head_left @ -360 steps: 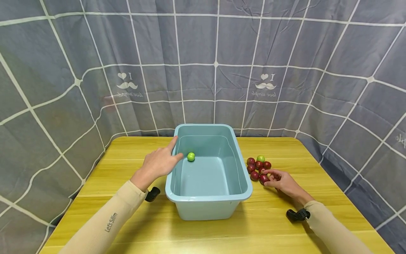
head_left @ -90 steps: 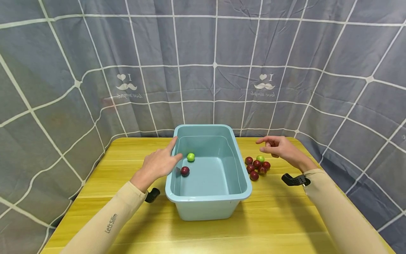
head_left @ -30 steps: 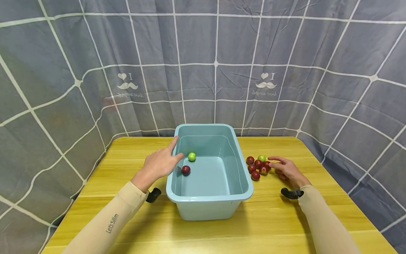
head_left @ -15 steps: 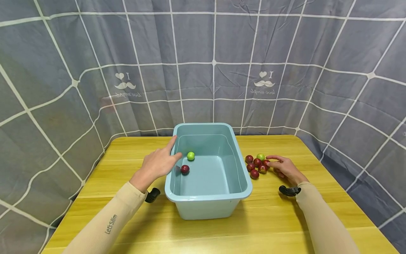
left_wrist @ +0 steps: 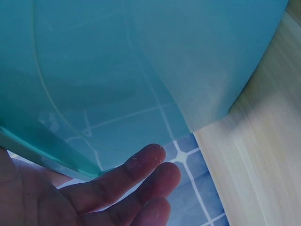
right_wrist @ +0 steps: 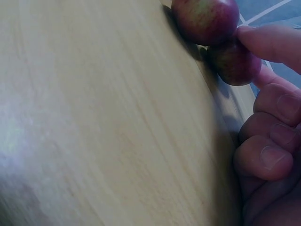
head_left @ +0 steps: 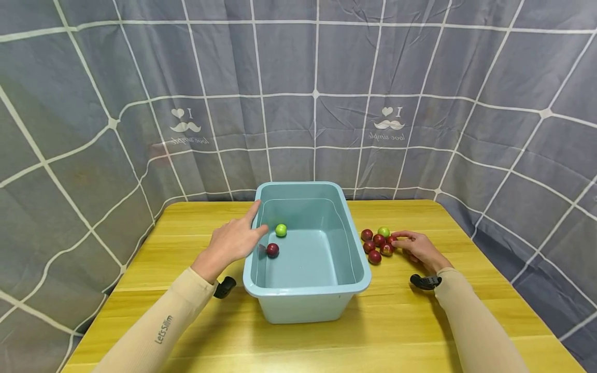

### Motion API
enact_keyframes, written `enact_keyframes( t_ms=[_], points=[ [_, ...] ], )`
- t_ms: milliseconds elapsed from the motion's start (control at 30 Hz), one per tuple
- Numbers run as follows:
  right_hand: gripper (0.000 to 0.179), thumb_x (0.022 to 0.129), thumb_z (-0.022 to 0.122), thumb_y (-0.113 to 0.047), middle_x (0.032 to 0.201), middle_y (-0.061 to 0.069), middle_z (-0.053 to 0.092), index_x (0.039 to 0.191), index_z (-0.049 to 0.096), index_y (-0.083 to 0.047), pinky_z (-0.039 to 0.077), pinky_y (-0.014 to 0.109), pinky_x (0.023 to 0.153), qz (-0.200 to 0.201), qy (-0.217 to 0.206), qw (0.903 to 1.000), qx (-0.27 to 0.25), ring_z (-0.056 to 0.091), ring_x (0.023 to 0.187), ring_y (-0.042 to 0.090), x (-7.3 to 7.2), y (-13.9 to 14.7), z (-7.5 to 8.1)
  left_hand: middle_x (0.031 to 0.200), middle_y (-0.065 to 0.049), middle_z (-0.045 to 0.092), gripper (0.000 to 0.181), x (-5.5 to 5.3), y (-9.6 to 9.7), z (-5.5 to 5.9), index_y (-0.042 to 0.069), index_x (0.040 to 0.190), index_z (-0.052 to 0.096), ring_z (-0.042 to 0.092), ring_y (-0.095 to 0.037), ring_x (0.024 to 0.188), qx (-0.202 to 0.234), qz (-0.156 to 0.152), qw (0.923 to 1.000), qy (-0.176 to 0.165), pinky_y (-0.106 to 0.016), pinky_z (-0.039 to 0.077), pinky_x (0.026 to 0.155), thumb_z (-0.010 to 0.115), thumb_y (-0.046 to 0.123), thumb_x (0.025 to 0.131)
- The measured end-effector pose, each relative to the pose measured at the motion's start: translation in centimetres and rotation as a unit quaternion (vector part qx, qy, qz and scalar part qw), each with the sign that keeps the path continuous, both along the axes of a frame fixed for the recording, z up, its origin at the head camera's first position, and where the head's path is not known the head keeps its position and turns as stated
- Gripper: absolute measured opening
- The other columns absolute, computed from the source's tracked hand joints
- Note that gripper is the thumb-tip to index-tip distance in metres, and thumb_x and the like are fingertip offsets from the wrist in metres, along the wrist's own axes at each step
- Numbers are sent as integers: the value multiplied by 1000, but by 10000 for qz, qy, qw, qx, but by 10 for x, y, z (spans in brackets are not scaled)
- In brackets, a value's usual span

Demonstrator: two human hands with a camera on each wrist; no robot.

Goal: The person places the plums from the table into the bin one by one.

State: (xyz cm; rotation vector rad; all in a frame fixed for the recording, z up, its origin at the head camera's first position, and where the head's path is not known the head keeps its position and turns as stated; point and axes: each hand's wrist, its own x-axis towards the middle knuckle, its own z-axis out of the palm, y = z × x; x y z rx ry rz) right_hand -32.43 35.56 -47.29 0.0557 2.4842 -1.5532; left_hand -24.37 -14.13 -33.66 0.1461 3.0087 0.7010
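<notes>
My left hand rests on the left rim of a light blue plastic basin, index finger along the edge and thumb over the inside. In the left wrist view its other fingers stretch loosely outside the wall. My right hand is at the right edge of a fruit cluster, pinching a dark red plum between thumb and index finger. The remaining fingers are curled in. Another plum lies beside it. Inside the basin are a green fruit and a red plum.
Several red plums and one green fruit are clustered on the wooden table, right of the basin. A grey curtain with white grid lines hangs behind and at both sides.
Since the oldest frame, a red plum has gone from the cluster's front into the basin. My right hand has come back down to the cluster, fingers closing on another plum. Left hand unmoved.
</notes>
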Motion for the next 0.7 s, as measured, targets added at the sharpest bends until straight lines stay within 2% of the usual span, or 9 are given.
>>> enact_keyframes(
  t_ms=[167,400,700],
  points=[
    [59,94,71,-36,60,-5,43,138,56,0,35,25,47,58,57,10000,-12,39,49,12,1,-1,-1,86,-8,62,78,0,-1,0,32,164,10,58,-25,70,-13,17,10000,4,-38,42,52,40,54,95],
    [56,94,71,-37,60,-6,44,136,59,-2,34,24,45,-88,133,9999,-36,38,48,10,1,0,-2,84,-8,62,78,0,-2,0,31,164,9,58,-24,68,13,0,10000,-8,-37,42,51,40,54,96],
    [53,94,71,-37,58,-6,42,131,61,0,33,22,45,-166,302,9986,-398,35,47,10,4,2,-1,80,-8,59,78,0,0,0,32,164,9,58,-24,67,-5,6,10000,-37,-37,41,52,39,54,95]
  ],
)
